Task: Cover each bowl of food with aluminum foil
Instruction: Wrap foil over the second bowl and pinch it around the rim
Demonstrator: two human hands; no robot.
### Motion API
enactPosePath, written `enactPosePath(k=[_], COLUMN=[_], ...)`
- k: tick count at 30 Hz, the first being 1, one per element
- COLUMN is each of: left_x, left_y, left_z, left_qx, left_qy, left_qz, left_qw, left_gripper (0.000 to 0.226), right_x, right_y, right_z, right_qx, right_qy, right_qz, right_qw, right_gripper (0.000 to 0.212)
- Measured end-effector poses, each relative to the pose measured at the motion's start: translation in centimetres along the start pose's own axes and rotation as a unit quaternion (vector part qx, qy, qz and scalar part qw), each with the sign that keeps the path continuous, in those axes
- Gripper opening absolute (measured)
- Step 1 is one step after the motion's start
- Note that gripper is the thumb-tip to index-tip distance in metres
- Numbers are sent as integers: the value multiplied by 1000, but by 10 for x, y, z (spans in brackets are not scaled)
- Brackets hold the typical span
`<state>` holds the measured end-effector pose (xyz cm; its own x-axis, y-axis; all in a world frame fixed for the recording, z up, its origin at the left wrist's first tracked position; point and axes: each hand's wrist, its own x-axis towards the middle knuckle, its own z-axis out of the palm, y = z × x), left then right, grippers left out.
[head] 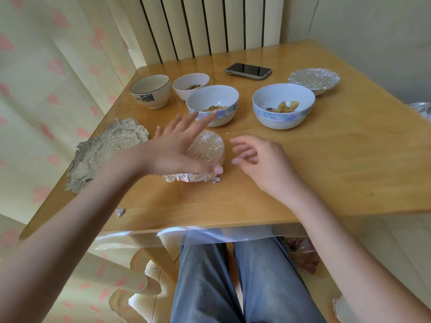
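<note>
Near the front edge of the glossy wooden tabletop (pixel 303 183), a small bowl capped in crinkled aluminum foil (pixel 206 148), drawn close for working within easy reach. Left hand (pixel 177 148) spread flat over its near side, fingers straight and fanned wide, thumb down at the folded foil rim, seemingly smoothing the cover. Right hand (pixel 258 157) just beside the bowl, apart from it, fingers loosely curled, holding nothing. Behind, toward the middle, two white bowls with blue-patterned rims (pixel 212 104) (pixel 283 106), uncovered, yellow food chunks inside; further back left, a plain white bowl (pixel 190 85) and a cream bowl with dark rim (pixel 150 90), uncovered. Far right, another foil-covered bowl (pixel 313 80), apparently finished and set aside. At the left edge, a crumpled grey foil sheet (pixel 105 155), probably waiting for use.
</note>
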<state>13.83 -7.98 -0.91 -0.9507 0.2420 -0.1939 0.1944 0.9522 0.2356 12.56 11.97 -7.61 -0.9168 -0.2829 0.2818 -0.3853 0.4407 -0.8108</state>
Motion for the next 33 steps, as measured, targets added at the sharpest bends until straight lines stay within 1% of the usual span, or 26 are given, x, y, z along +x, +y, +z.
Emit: enactPosePath(k=[1, 3, 6, 8, 10, 13, 16, 18, 21, 23, 27, 30, 32, 33], left_x=[4, 11, 15, 16, 17, 17, 14, 12, 12, 12, 12, 15, 16, 16], left_y=[3, 8, 8, 9, 9, 8, 2, -2, -8, -12, -12, -3, 2, 2], left_z=[6, 17, 22, 21, 19, 14, 10, 6, 3, 2, 3, 5, 5, 6], left_qx=[12, 41, 62, 68, 68, 60, 62, 43, 8, -11, -11, 67, 105, 113], left_qy=[-10, -18, -2, -2, -7, -25, -51, -67, -81, -83, -84, -91, -94, -97], left_qz=[-13, -27, -26, -25, -23, -8, 19, 30, 48, 55, 50, 43, 40, 42], left_qw=[1000, 999, 998, 997, 997, 998, 997, 996, 996, 995, 995, 993, 989, 988], left_gripper=[117, 113, 101, 98, 94, 92, 92, 92, 90, 86, 86, 91, 96, 103], right_x=[0, -2, -2, -2, 1, 8, 17, 21, 23, 25, 26, 20, 18, 18], right_y=[-4, -9, -8, -5, -4, -6, -8, -8, -9, -8, 0, 9, 14, 15], right_z=[4, 13, 18, 16, 13, 8, 4, 2, -1, -1, 0, 4, 4, 4], right_qx=[9, 38, 105, 121, 97, 18, -36, -66, -73, -54, -18, -4, 23, 41], right_qy=[-9, -12, -8, -24, -40, -50, -66, -72, -75, -72, -51, 5, 18, 18], right_qz=[3, 10, 35, 54, 56, 31, -23, -59, -93, -99, -65, -21, -1, 8], right_qw=[1000, 999, 994, 991, 993, 998, 997, 993, 990, 991, 996, 1000, 1000, 999], right_gripper=[43, 49, 48, 48, 48, 43, 31, 28, 21, 17, 13, 14, 19, 22])
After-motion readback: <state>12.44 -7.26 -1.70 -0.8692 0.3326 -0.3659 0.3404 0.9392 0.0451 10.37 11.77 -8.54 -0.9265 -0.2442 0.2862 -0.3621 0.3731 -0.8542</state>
